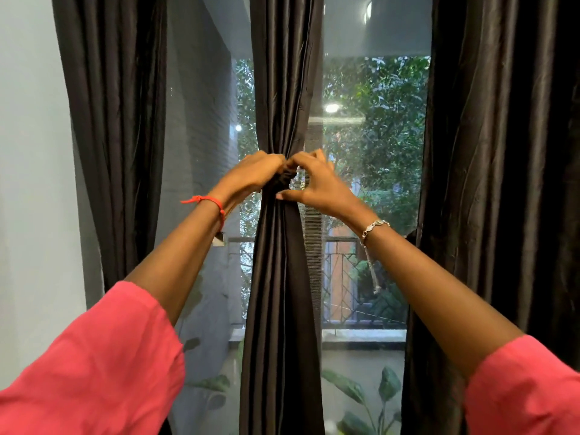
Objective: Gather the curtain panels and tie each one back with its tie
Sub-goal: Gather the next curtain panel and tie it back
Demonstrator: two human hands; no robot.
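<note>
Pink left sleeve [94,365] and right sleeve [527,387] fill the bottom corners, and bare forearms rise from them toward the window [373,127]. A pale wall [31,152] lies on the left. Dark left panel [116,120] and right panel [502,152] hang at the sides of the glass. Outside are trees, a railing [340,277] and broad-leaved plants [354,390].

The middle panel [282,293] hangs upright down the centre, its long axis vertical and its folds running top to bottom. It is cinched to a narrow waist at hand height and flares above and below. Both hands cover most of that waist, so little of the dark tie [285,179] shows.

The left hand [254,174] curls its grip round the tie from the left. The right hand [317,180] meets it from the right, forefinger hooked over the top and thumb pressed just beneath, so its grip pinches the tie. The tie sits between the two hands.

A silver bracelet [375,227] circles the right wrist and a red thread [208,200] the left.
</note>
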